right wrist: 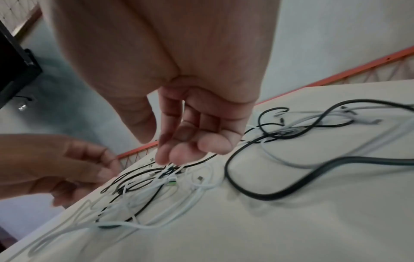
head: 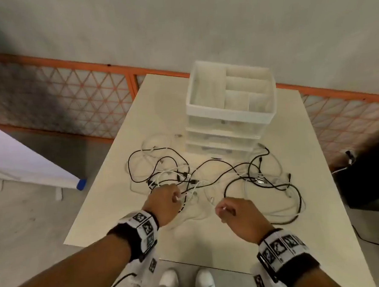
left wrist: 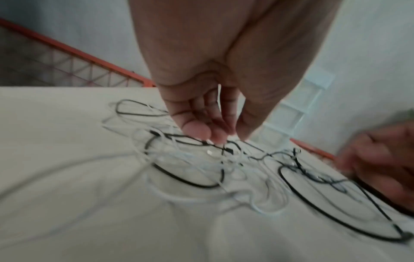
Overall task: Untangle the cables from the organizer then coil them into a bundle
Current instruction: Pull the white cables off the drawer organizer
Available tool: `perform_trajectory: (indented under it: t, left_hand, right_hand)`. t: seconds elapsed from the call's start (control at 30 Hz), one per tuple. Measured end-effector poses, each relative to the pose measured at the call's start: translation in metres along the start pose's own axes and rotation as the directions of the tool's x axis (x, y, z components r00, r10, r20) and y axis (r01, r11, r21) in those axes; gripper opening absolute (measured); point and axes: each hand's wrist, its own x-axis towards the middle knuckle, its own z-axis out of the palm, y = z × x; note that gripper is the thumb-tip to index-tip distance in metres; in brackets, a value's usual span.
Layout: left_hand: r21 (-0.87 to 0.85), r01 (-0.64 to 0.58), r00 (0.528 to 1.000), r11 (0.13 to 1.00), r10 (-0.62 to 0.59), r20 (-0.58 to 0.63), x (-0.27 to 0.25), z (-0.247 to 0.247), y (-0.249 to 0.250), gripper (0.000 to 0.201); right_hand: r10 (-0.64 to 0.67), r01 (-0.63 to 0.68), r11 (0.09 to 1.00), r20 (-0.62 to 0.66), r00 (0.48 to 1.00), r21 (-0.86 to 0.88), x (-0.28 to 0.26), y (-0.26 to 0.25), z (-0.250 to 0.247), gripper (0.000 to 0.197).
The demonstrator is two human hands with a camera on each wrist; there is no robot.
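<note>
A tangle of black and white cables [head: 210, 175] sprawls over the middle of the cream table [head: 208, 244], in front of the white drawer organizer [head: 231, 109]. My left hand [head: 176, 197] sits at the tangle's near left, fingers curled, pinching a white cable [head: 187, 193]. In the left wrist view its fingertips [left wrist: 215, 137] press together down onto the strands. My right hand [head: 222, 209] hovers to the right of it, fingers curled, pinching a thin white cable end. A thick black cable [right wrist: 257, 193] loops just beyond the right hand [right wrist: 165, 157].
The organizer's top compartments look empty. An orange mesh fence [head: 75, 99] runs behind the table. A black object [head: 368, 176] stands off the right edge and a white board [head: 19, 162] off the left. Bare tabletop lies near the front edge.
</note>
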Motion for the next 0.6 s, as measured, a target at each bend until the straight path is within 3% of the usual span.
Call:
perform_trajectory:
  t: [0.1,0.17,0.23,0.33,0.4,0.47,0.53,0.6]
  left_hand:
    - [0.098,-0.003,0.999,0.995,0.000,0.035,0.012,0.021,0.014,0.032]
    - [0.188,0.047,0.992,0.981,-0.068,0.106,0.014,0.032,0.020,0.041]
    - [0.236,0.124,0.979,0.964,-0.157,0.128,0.017,0.040,0.018,0.041]
    - [0.280,0.122,0.983,0.952,-0.154,0.097,0.020,0.041,0.021,0.029]
    - [0.159,0.118,0.990,0.980,-0.128,0.056,0.022,0.033,0.027,0.019]
    - [0.013,0.080,0.996,0.997,-0.081,0.038,0.025,0.014,0.032,0.009]
    - [-0.084,-0.005,0.998,0.996,0.010,0.064,0.028,-0.014,0.040,0.015]
    - [-0.153,-0.109,0.989,0.982,0.122,0.081,0.027,-0.046,0.055,0.020]
  right_hand:
    - [-0.014,0.012,0.999,-0.042,0.999,-0.051,0.018,-0.009,0.009,0.011]
    - [-0.014,0.013,0.999,-0.034,0.999,-0.038,0.025,-0.016,0.015,0.013]
    - [-0.013,0.012,1.000,-0.037,0.999,-0.028,0.028,-0.019,0.018,0.015]
    - [-0.046,0.044,0.999,-0.063,0.997,-0.031,0.033,-0.024,0.016,0.012]
    - [-0.049,0.048,0.999,-0.072,0.996,-0.010,0.033,-0.027,0.010,0.017]
    - [-0.058,0.059,0.998,-0.086,0.995,0.015,0.033,-0.032,0.000,0.039]
    - [-0.097,0.103,0.994,-0.137,0.986,0.031,0.035,-0.041,-0.012,0.059]
    - [-0.136,0.145,0.989,-0.197,0.971,0.029,0.039,-0.052,-0.023,0.064]
